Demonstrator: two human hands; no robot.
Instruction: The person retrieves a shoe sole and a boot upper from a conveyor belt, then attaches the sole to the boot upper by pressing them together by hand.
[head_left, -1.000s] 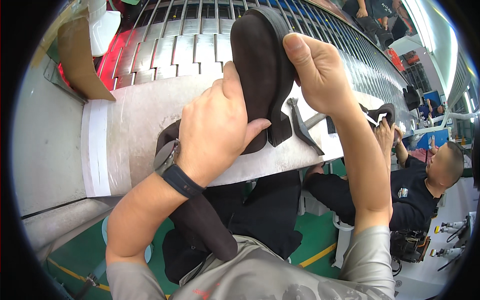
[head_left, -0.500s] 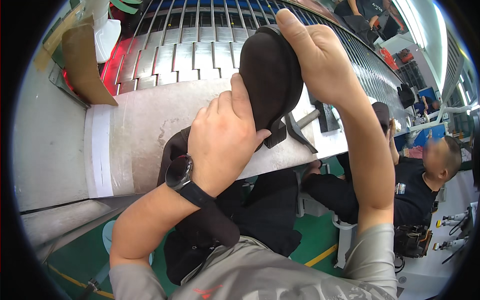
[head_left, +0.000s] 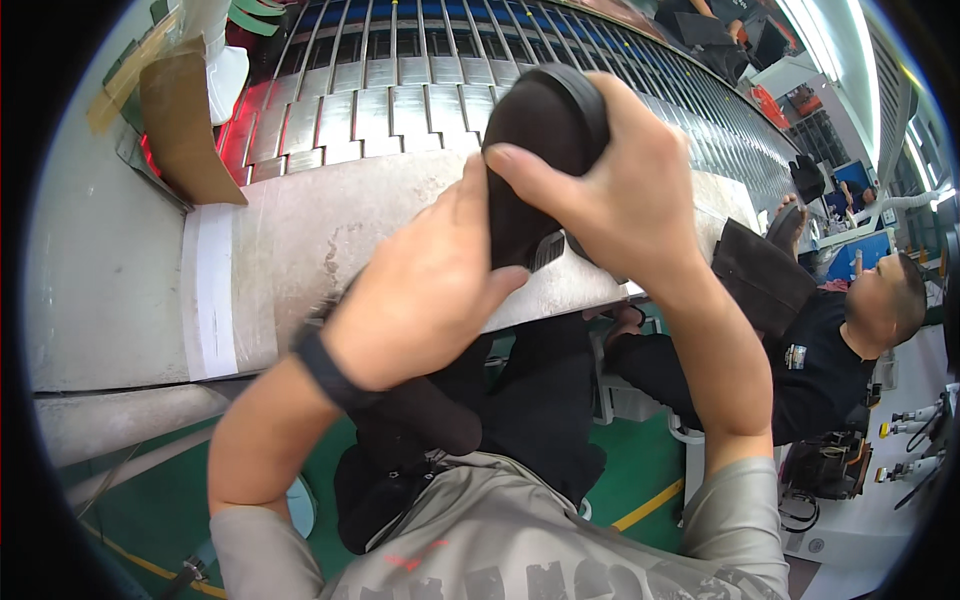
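A dark brown boot (head_left: 535,130) is held over the near edge of the worktable, its rounded toe pointing away from me and its black sole edge to the right. My right hand (head_left: 630,190) grips the forefoot, thumb across the upper and fingers round the sole side. Against the boot's left side lies my left hand (head_left: 420,275), fingers together and thumb near the heel; it is slightly blurred. A black band circles the left wrist. Below that wrist a soft dark brown piece (head_left: 435,420) hangs over my lap; whether it belongs to this boot, I cannot tell.
Beyond the worktable (head_left: 285,255) runs a metal roller conveyor (head_left: 420,110). A cardboard sheet (head_left: 180,130) stands at the left. To the right sits a co-worker (head_left: 830,350) handling another dark boot (head_left: 765,275). Another person's hand (head_left: 735,30) shows at the far right.
My right hand has shifted from the toe tip down onto the upper, its thumb now across the front. The boot has tipped slightly lower. A hammer-like tool on the table is now hidden behind my right arm.
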